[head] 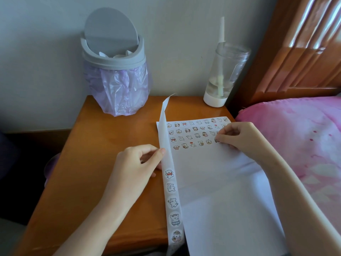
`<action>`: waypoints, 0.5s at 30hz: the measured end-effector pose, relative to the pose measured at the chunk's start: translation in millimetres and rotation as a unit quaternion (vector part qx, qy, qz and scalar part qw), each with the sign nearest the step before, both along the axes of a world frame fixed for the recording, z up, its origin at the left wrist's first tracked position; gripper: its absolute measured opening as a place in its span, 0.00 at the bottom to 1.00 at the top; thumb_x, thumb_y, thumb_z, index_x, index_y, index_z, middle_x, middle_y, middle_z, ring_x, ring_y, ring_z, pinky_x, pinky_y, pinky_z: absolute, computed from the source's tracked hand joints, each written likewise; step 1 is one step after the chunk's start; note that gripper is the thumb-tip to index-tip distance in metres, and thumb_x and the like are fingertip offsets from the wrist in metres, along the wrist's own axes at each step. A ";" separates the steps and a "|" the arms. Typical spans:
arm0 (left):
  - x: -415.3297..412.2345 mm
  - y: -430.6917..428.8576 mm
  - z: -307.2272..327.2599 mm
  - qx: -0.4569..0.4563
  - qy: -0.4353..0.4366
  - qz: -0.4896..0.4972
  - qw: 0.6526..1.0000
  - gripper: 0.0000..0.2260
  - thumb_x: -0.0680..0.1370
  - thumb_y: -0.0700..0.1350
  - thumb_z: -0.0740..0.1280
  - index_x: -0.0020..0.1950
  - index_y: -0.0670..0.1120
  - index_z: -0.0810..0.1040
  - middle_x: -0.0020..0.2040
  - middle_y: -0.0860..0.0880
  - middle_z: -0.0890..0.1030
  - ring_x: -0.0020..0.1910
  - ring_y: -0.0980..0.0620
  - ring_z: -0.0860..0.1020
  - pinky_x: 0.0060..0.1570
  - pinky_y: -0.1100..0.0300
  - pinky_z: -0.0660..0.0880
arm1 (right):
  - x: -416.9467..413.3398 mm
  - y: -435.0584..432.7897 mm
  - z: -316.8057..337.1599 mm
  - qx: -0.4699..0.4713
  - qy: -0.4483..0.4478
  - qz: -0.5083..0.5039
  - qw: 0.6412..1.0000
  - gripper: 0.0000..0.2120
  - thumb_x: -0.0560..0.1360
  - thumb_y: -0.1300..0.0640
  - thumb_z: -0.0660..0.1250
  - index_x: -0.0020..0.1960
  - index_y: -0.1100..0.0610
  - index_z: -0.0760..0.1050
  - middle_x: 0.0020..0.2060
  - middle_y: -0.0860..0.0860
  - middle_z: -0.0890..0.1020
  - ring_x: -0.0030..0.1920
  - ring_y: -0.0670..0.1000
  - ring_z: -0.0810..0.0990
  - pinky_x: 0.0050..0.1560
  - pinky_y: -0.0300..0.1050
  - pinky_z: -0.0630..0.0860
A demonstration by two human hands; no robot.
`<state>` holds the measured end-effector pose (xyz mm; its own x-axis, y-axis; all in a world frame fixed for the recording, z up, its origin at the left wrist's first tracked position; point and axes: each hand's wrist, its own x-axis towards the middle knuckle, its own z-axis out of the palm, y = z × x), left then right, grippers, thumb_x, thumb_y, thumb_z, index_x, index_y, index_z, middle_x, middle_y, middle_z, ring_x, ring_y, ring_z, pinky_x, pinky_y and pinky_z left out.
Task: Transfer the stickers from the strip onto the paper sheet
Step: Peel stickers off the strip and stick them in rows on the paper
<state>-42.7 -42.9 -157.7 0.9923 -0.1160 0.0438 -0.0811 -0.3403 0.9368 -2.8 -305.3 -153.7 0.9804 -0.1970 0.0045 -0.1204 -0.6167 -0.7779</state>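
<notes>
- My left hand [140,161] grasps the strip [170,183]: the thumb tip lies on its left edge and the curled fingers sit behind it.
- The strip runs along the left edge of the sheet [221,182], from past the table's near edge up toward the back.
- Its upper part is bare backing, lifted off the table [110,137] and bent at the tip.
- Below my thumb the strip carries five round bear stickers [173,202] in a line, one after another.
- My right hand [238,137] is curled, with thumb and forefinger pinched on one small sticker [216,140].
- That sticker touches the sheet at the right end of the fourth row. I cannot tell whether it is fully stuck down.
- The sheet lies flat on the right side of the table, and its near end hangs over the front edge.
- Four rows of small stickers fill its far end; the rest of the sheet is blank.
- A grey bin [114,60] with a purple liner stands at the back left.
- A clear bottle [223,74] with a straw stands at the back right.
- Pink bedding [295,130] lies just beside the table on the right.
</notes>
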 end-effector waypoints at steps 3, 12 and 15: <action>-0.1 0.1 -1.0 0.012 -0.008 -0.001 1.000 0.08 0.77 0.46 0.67 0.41 0.50 0.84 0.32 0.59 0.83 0.29 0.64 0.79 0.27 0.74 0.71 | -0.2 -0.1 -1.8 -0.009 -0.012 -0.002 1.000 0.05 0.70 0.60 0.74 0.37 0.54 0.80 0.34 0.51 0.83 0.31 0.43 0.74 0.33 0.35 0.69; -0.5 -0.6 -1.5 0.033 -0.028 -0.002 0.999 0.08 0.77 0.46 0.66 0.41 0.49 0.84 0.32 0.61 0.82 0.28 0.66 0.78 0.26 0.75 0.69 | 2.1 -2.5 -7.3 -0.020 -0.033 -0.019 0.999 0.15 0.67 0.54 0.77 0.47 0.54 0.74 0.34 0.55 0.80 0.34 0.50 0.74 0.37 0.45 0.71; -0.3 -0.7 -2.0 0.037 -0.031 0.000 0.999 0.08 0.77 0.47 0.67 0.41 0.49 0.84 0.32 0.61 0.82 0.29 0.66 0.78 0.26 0.75 0.70 | 3.6 -0.5 -8.8 -0.043 -0.024 -0.016 0.999 0.14 0.65 0.53 0.78 0.44 0.55 0.75 0.31 0.49 0.75 0.31 0.46 0.71 0.30 0.35 0.67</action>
<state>-43.0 -43.6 -159.6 0.9880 -0.1206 0.0969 -0.1383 -0.4082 0.9023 0.8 -305.8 -162.4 0.9719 -0.2249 0.0691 -0.1051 -0.6778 -0.7277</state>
